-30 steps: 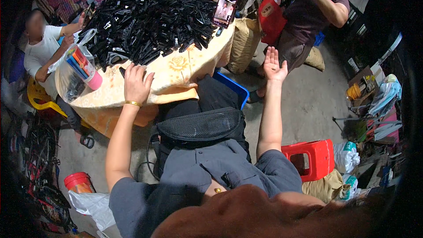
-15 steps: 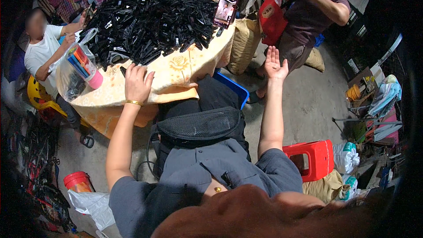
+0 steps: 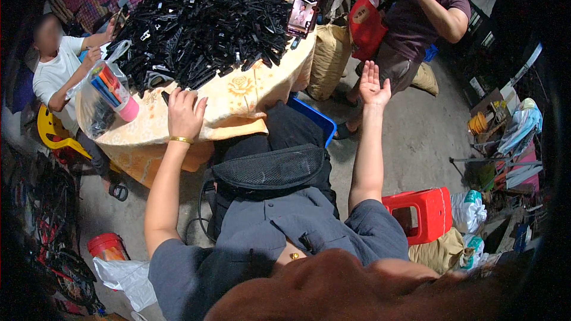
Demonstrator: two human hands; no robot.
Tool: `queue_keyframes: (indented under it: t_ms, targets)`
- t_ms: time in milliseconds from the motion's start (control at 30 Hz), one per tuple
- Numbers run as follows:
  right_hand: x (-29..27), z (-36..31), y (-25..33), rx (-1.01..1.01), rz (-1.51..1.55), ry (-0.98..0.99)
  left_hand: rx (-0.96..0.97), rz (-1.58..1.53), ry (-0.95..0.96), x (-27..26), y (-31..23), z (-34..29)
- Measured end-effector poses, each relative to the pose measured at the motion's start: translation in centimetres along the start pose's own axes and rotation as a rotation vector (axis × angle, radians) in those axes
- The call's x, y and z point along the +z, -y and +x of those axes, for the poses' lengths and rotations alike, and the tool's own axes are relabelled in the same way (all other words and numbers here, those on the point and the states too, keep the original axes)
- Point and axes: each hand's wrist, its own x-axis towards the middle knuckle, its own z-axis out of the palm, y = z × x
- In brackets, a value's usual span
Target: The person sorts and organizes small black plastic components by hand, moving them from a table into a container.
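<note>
My left hand (image 3: 186,114) lies palm down at the near edge of the cloth-covered table (image 3: 241,86), its fingers slightly apart. Beside its index fingertip is a small black piece (image 3: 166,97); whether the two touch I cannot tell. Out to the right, over the floor, my right hand (image 3: 375,87) is held palm up with fingers stretched and nothing on it. Beyond my left hand rises a big heap of small black plastic pieces (image 3: 202,24), some with shiny metal parts; they look like clips or pulls, too small to be sure.
A phone (image 3: 301,15) stands at the heap's right. Left of my left hand is a clear plastic bag (image 3: 98,113) beside a pink-based cup (image 3: 129,109). One person sits at left; another stands at right near a red bag (image 3: 364,24). A red stool (image 3: 437,217) stands at lower right.
My hands stay almost where they were. At right, the standing person's arms and the red bag have shifted slightly.
</note>
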Motion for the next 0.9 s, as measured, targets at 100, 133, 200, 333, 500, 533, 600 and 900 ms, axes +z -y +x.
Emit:
queue_keyframes:
  t_ms: [100,133,200,333,500,533,600,900]
  targets:
    - [0.11,-0.01,-0.06,-0.005,-0.006,0.008,0.0,-0.006,-0.012,-0.09,-0.1,0.05]
    - [0.09,-0.01,-0.07,-0.005,-0.006,0.008,-0.001,-0.003,-0.011,-0.07,-0.07,0.05]
    - [-0.08,0.03,-0.09,-0.001,-0.01,0.003,-0.002,0.001,-0.009,-0.07,-0.06,0.06]
    - [-0.51,-0.09,-0.3,0.01,0.006,-0.008,0.006,0.0,-0.015,-0.1,-0.1,0.07]
    - [-0.75,-0.11,-0.46,-0.002,0.0,-0.026,-0.005,-0.005,-0.015,-0.13,-0.14,0.01]
    - [-0.78,-0.14,-0.44,-0.002,0.001,-0.027,-0.004,-0.006,-0.019,-0.11,-0.13,0.0]
    - [-0.83,-0.23,-0.43,-0.002,-0.006,-0.018,-0.003,-0.006,-0.022,-0.07,-0.13,-0.03]
    - [-0.82,-0.15,-0.25,0.002,0.003,-0.015,0.007,0.008,-0.032,0.06,-0.03,-0.1]
